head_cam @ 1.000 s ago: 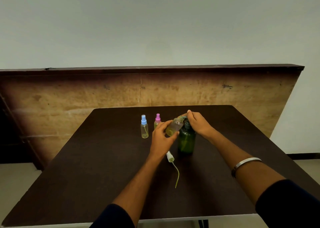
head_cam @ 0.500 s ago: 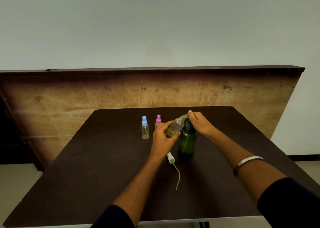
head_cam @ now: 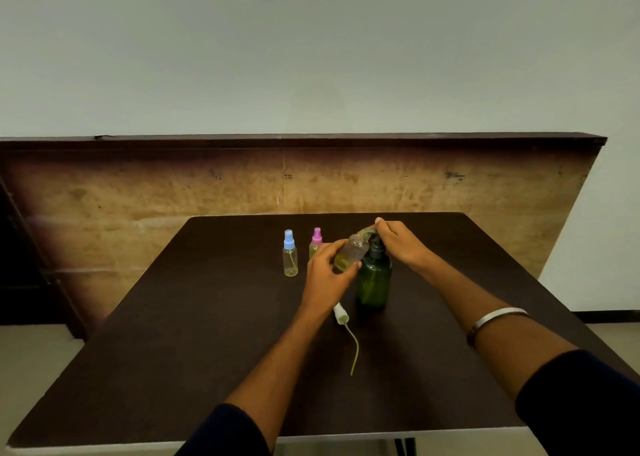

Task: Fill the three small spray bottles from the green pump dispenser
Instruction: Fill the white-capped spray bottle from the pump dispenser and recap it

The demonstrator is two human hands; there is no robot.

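The green pump dispenser (head_cam: 373, 282) stands upright near the middle of the dark table (head_cam: 194, 351). My left hand (head_cam: 327, 270) grips an uncapped clear spray bottle (head_cam: 353, 251), tilted with its mouth up at the pump's spout; yellowish liquid sits in its lower end. My right hand (head_cam: 398, 242) rests on top of the pump head with fingers pressing it. The bottle's white sprayer cap with its dip tube (head_cam: 344, 324) lies on the table in front of the dispenser. A blue-capped bottle (head_cam: 290, 255) and a pink-capped bottle (head_cam: 316, 242) stand upright to the left, both holding yellowish liquid.
A wooden panel (head_cam: 173, 196) rises behind the table's far edge. The table's near edge runs just in front of my sleeves. A metal bangle (head_cam: 495, 319) sits on my right forearm.
Almost nothing has moved. Both hands stay at the pump and the tilted bottle; the view has shifted very slightly.
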